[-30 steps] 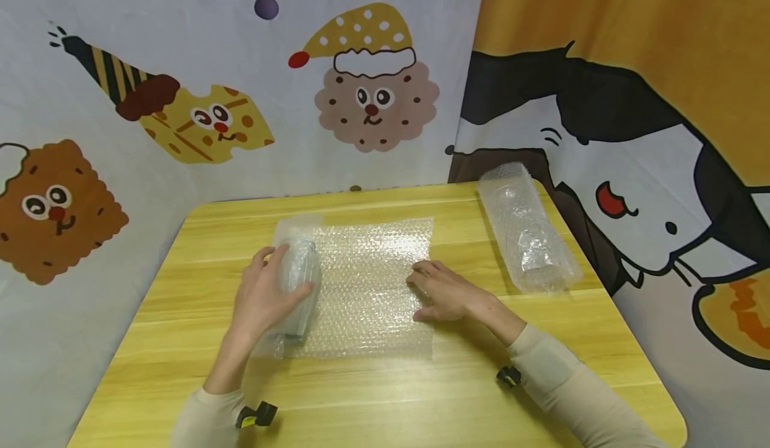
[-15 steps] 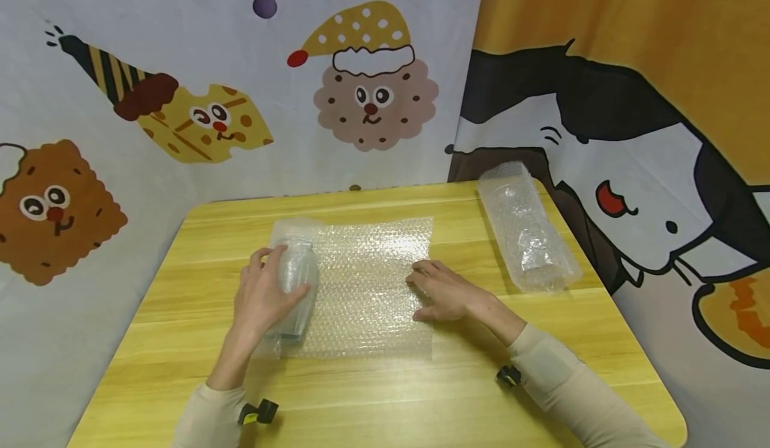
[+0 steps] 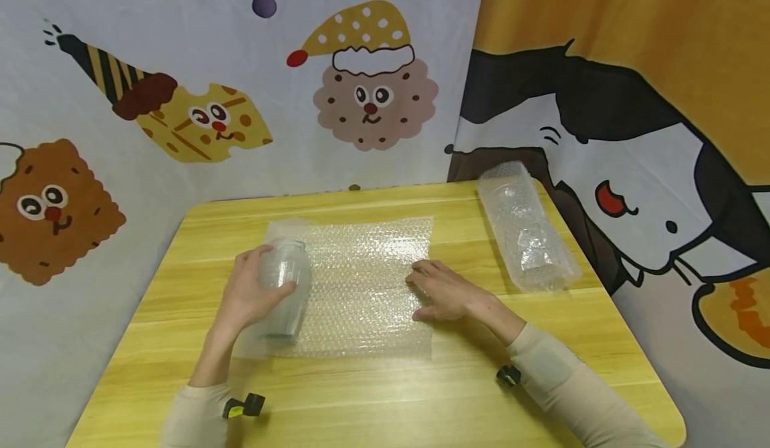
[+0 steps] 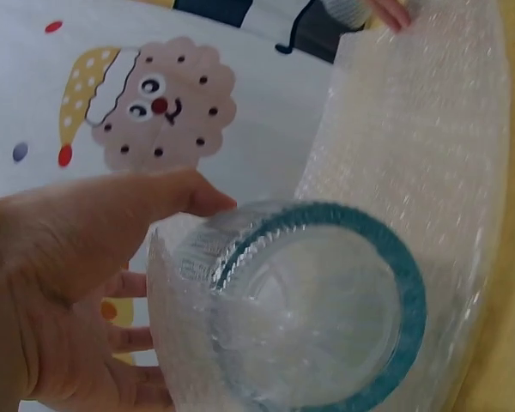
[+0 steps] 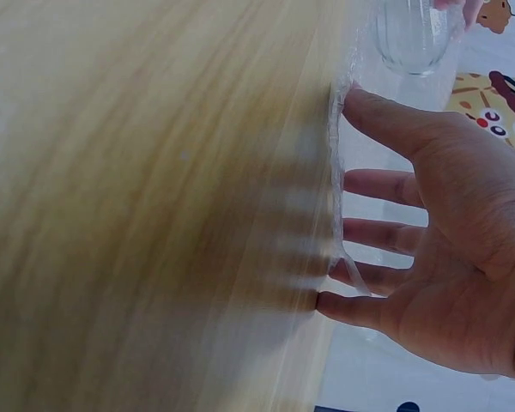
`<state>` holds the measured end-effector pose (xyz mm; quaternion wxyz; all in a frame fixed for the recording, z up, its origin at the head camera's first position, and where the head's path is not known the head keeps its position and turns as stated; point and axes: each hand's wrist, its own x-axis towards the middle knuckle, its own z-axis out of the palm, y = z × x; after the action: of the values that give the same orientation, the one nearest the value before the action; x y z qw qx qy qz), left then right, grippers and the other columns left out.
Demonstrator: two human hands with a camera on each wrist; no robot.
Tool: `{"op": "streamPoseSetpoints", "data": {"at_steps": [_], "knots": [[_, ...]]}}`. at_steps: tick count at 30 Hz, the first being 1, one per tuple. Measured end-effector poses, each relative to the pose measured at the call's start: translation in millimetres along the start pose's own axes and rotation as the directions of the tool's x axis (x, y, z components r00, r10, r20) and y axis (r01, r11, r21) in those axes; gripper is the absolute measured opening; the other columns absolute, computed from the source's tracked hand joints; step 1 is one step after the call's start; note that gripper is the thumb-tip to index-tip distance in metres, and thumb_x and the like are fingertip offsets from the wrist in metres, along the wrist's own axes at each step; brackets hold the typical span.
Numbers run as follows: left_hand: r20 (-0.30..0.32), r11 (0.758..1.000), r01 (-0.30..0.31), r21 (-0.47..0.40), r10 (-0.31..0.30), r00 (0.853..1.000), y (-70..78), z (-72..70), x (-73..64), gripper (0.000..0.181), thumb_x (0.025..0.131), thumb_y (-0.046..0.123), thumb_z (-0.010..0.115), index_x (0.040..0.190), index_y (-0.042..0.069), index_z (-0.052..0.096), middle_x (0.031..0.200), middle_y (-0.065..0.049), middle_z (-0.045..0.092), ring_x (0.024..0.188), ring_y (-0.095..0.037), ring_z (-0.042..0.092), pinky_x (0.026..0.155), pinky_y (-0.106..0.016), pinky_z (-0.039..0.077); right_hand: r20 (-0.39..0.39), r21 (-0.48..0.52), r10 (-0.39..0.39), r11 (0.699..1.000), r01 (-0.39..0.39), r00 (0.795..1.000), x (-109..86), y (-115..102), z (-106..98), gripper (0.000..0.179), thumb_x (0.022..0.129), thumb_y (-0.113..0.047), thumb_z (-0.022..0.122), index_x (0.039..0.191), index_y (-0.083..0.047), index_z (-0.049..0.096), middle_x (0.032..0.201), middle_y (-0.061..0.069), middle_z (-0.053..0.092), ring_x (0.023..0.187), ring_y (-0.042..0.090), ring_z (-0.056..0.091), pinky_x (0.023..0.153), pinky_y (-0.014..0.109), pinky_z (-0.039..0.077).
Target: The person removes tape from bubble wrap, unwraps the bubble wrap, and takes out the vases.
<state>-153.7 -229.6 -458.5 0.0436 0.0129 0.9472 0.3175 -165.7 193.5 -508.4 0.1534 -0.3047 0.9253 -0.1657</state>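
Observation:
A clear glass vase [image 3: 291,301] lies on its side over the left end of a flat sheet of bubble wrap [image 3: 367,294]. My left hand [image 3: 245,294] grips the vase from its left, thumb on top, with the left end of the wrap turned up against the glass. In the left wrist view the round, blue-green base [image 4: 408,309] faces the camera. At the sheet's right edge, my right hand [image 3: 444,292] rests with spread fingers; in the right wrist view its fingertips press the edge of the wrap down at the tabletop.
A bubble-wrapped bundle [image 3: 529,234] lies at the back right of the wooden table [image 3: 361,401]. Cloth walls printed with cartoon figures stand close behind the table and along both sides. A small black device [image 3: 508,376] sits at the right wrist.
My left hand has moved left with the vase, rolling it toward the left end of the sheet, which shifts along with it. The right hand has stayed in place.

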Motion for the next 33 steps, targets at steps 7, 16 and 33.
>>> {"op": "streamPoseSetpoints", "data": {"at_steps": [7,16,33], "knots": [[0.028,0.993,-0.004,-0.117,0.007,1.0,-21.8,-8.1,1.4,0.101,0.1,0.041,0.086,0.176,0.005,0.028,0.176,-0.036,0.03,0.153,-0.061,0.042,0.114,-0.077,0.052,-0.003,0.012,-0.001,1.0,0.001,1.0,-0.6,-1,0,0.08,0.098,-0.046,0.087,0.162,-0.007,0.057,0.179,0.026,0.038,0.166,0.048,0.038,0.138,0.066,0.038],[0.073,0.968,0.035,-0.249,-0.018,0.997,-37.7,-15.0,3.0,0.099,0.103,0.037,0.084,0.177,0.009,0.024,0.181,-0.031,0.027,0.158,-0.063,0.036,0.113,-0.072,0.056,-0.005,0.021,0.004,1.0,-0.004,1.0,-0.8,-2,1,0.08,0.098,-0.045,0.088,0.162,-0.007,0.057,0.179,0.025,0.038,0.166,0.048,0.038,0.138,0.066,0.038],[0.161,0.932,0.09,-0.35,-0.035,0.986,-68.3,-28.9,5.1,0.094,0.108,0.034,0.076,0.181,0.017,0.018,0.186,-0.026,0.017,0.163,-0.06,0.034,0.111,-0.056,0.058,-0.008,0.018,0.006,1.0,-0.006,1.0,-0.6,-2,0,0.08,0.098,-0.045,0.088,0.161,-0.007,0.057,0.179,0.025,0.038,0.167,0.047,0.037,0.138,0.065,0.037]]}}
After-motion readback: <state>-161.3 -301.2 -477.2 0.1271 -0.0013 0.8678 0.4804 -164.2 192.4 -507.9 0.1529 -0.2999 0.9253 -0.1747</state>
